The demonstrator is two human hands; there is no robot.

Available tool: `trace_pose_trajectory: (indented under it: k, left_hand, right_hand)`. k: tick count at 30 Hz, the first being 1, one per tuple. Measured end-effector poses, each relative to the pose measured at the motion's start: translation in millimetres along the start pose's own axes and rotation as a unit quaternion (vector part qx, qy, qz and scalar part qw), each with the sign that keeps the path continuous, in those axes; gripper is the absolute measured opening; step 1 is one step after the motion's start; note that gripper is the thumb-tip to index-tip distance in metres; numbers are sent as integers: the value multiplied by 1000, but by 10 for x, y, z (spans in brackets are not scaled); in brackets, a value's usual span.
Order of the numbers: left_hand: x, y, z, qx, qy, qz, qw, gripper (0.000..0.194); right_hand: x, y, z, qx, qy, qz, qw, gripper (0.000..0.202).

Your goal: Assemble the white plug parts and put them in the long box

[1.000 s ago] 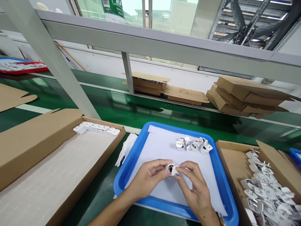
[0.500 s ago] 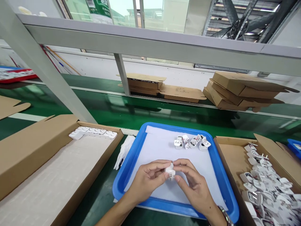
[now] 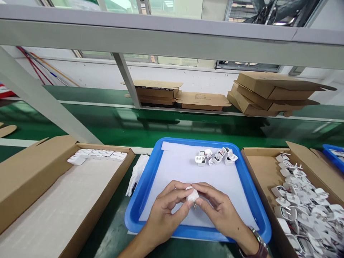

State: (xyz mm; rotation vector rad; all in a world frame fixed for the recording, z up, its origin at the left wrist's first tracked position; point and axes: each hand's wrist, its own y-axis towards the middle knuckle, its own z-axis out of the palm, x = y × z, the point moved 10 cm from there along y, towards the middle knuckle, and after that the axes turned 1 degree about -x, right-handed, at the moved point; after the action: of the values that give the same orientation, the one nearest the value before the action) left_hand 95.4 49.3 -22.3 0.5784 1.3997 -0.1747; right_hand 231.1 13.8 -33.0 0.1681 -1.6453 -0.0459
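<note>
A small white plug adapter (image 3: 192, 194) with metal prongs pointing down is pinched between the fingertips of my left hand (image 3: 168, 206) and my right hand (image 3: 219, 208). Both hands are closed on it, above the near part of a blue tray (image 3: 130, 211) lined with a white sheet (image 3: 172, 165). At the tray's far right lies a small cluster of opened white plug housings (image 3: 200, 160), some with dark insides and thin wires showing.
On the right, a cardboard box (image 3: 258, 153) holds a heap of white plug parts (image 3: 309, 208). To the left, another box (image 3: 107, 200) has a row of white plugs (image 3: 96, 154). A white glove (image 3: 137, 173) lies beside the tray. Flat cartons (image 3: 268, 89) are stacked behind a metal frame.
The plug has been turned and its halves now look joined, with a smooth white side up and the prongs downward. My view has tilted down slightly.
</note>
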Motion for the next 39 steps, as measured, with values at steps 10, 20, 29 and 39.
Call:
trace_pose_trajectory:
  k: [10,20,29,39]
  left_hand:
    - [115,-29,22,-17,-5,-19,1000,24]
    - [354,45,-18,-1,-67,-160,985,20]
    - [422,65,39,0,-59,-101,993,41]
    - [-580,-136,-401,-69,288,-24,955,37]
  right_hand:
    - [-39,-26,6,-13,1,0,1000,30]
    - [-209,-2,-35,-17,48,92,994,34]
    - [-270,-4,-44,-18,27,82,996,37]
    - [-547,-59,-145,-45,-21,154,987,50]
